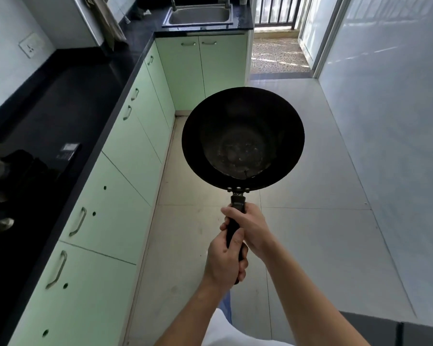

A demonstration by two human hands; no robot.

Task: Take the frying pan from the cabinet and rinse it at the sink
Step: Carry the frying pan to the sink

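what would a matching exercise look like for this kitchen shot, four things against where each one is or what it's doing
Things
1. frying pan
2. sink
3. left hand
4. right hand

Places and states
a. grips the handle nearer the pan's bowl
b. set into the black countertop at the far end of the kitchen
c. held out in the air above the floor
d. grips the handle's near end

Pairs: 1-c, 2-b, 3-d, 4-a
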